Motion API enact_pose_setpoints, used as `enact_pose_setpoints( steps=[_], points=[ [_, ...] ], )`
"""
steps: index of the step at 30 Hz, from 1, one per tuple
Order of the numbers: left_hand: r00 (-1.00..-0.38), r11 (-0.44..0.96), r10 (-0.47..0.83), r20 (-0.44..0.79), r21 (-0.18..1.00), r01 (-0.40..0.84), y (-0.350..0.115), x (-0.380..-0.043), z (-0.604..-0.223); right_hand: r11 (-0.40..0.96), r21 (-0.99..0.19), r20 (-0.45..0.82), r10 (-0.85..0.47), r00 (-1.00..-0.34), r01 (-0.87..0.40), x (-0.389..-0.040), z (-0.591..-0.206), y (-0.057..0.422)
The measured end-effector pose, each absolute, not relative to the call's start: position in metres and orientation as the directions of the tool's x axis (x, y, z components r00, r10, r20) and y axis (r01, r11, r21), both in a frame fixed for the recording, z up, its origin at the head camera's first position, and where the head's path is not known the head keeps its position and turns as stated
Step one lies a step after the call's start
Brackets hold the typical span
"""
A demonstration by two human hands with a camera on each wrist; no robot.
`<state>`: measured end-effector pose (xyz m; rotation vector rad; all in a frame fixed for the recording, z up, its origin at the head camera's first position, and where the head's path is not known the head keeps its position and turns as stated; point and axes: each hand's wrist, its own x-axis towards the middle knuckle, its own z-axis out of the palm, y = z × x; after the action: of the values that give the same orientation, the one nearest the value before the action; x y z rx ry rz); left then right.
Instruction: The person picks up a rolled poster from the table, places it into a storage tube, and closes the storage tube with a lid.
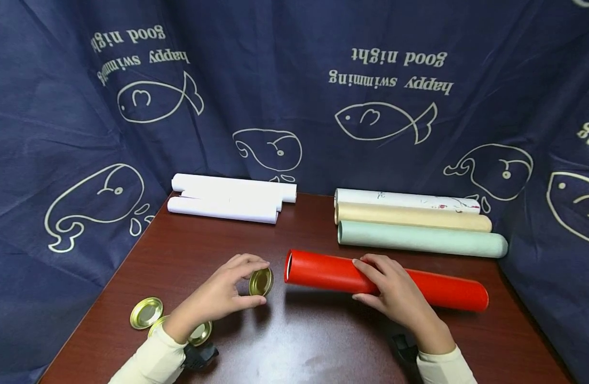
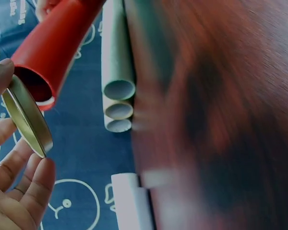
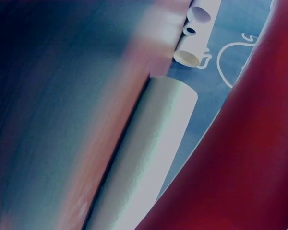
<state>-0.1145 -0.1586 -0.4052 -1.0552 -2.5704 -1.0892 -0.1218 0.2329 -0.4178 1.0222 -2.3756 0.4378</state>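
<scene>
Left hand (image 1: 229, 290) pinching a gold lid (image 1: 261, 281) between thumb and fingers, just beside the red tube (image 1: 323, 271)'s open end, not touching; right hand (image 1: 395, 288) gripping that tube mid-length from above. Looks like the capping step; next move probably calls for squaring lid to opening, then pressing in. Counts: one red tube, four lids (three on the tabletop (image 1: 217, 240) by the left wrist, partly hidden), three white rolls (image 1: 222, 209) back left, three other tubes (image 1: 419, 239) back right.
</scene>
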Motion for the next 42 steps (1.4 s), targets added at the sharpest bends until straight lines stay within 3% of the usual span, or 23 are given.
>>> enact_pose_setpoints(
  steps=[7, 18, 42],
  points=[
    [-0.716, 0.359, 0.513, 0.474, 0.639, 0.680, -0.148, -0.118, -0.405, 0.642, -0.086, 0.578, -0.590, -0.563, -0.761, -0.122, -0.421, 0.232],
    [-0.753, 0.139, 0.482, 0.448, 0.810, 0.570, -0.128, -0.123, -0.408, 0.630, -0.098, 0.556, -0.607, -0.567, -0.770, -0.118, -0.418, 0.228],
    [-0.787, 0.014, 0.485, 0.381, 0.897, 0.442, -0.112, -0.116, -0.419, 0.604, -0.057, 0.499, -0.673, -0.546, -0.795, -0.115, -0.416, 0.233]
  ],
)
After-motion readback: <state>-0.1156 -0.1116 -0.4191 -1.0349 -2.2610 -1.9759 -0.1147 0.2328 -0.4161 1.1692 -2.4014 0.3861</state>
